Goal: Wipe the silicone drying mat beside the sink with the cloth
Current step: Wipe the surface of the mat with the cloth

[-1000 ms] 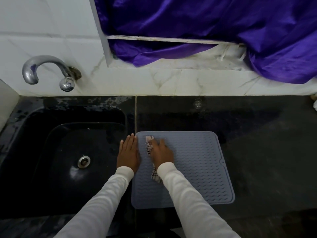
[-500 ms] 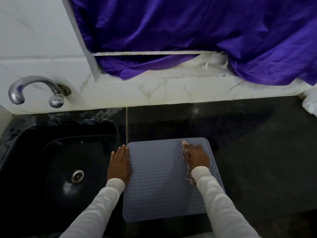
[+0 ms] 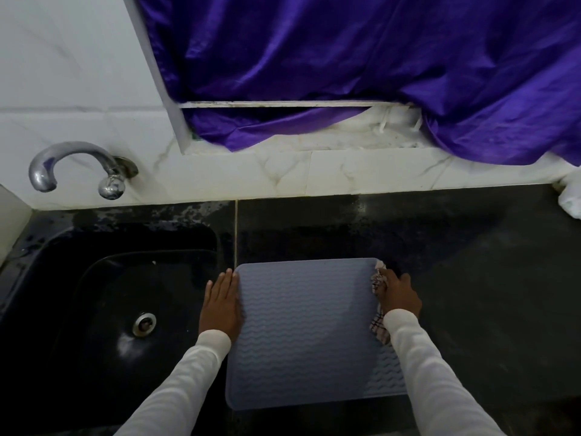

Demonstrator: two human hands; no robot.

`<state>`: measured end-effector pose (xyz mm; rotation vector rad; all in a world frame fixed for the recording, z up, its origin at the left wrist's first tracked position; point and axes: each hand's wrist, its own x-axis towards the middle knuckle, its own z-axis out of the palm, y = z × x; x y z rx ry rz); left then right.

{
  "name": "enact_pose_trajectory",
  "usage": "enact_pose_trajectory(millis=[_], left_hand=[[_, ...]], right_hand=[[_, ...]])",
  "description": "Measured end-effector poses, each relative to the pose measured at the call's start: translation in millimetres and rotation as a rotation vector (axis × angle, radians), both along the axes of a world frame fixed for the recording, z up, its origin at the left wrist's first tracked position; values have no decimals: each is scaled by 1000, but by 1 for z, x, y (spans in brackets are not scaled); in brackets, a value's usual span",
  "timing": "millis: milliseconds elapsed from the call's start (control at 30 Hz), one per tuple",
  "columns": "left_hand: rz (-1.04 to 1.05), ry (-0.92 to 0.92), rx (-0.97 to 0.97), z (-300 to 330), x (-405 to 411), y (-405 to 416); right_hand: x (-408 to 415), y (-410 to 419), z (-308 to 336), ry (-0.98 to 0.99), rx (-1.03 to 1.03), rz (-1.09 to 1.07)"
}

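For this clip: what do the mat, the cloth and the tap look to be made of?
Mat: likely silicone or soft rubber, matte grey-blue, with moulded wavy ridges and rounded corners. Cloth: woven fabric, pale with dark checks, crumpled under the right hand. Tap: metal, seemingly chrome-plated, shiny with reflections.

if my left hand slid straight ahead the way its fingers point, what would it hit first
Probably nothing on the counter: the left hand points along the strip between sink and mat, toward the white tiled wall.
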<state>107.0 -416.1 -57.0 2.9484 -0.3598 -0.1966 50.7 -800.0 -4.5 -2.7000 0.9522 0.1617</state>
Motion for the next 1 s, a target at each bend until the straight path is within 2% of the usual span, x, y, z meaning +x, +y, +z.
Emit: enact_pose_trajectory(millis=[133,267,467,567,633,767,1000], left_hand=[[-5,5,-29,-4,0,1],[4,-13,-54,-8,1,3],[11,8,-72,-9,2,6],[14,26,-120,-7,3,8],[-9,10,-117,-3,3,8],[-86,-16,-42,-5,9,19],[-104,-3,15,-2,8,19]], right_hand=[[0,7,6,33,-19,-5],[6,45,21,6,-16,141],[24,183,24,-46,53,468],[37,261,18,-13,46,650],[43,287,11,31,45,656],[42,283,3,128,51,594],[36,276,-2,116,-8,587]])
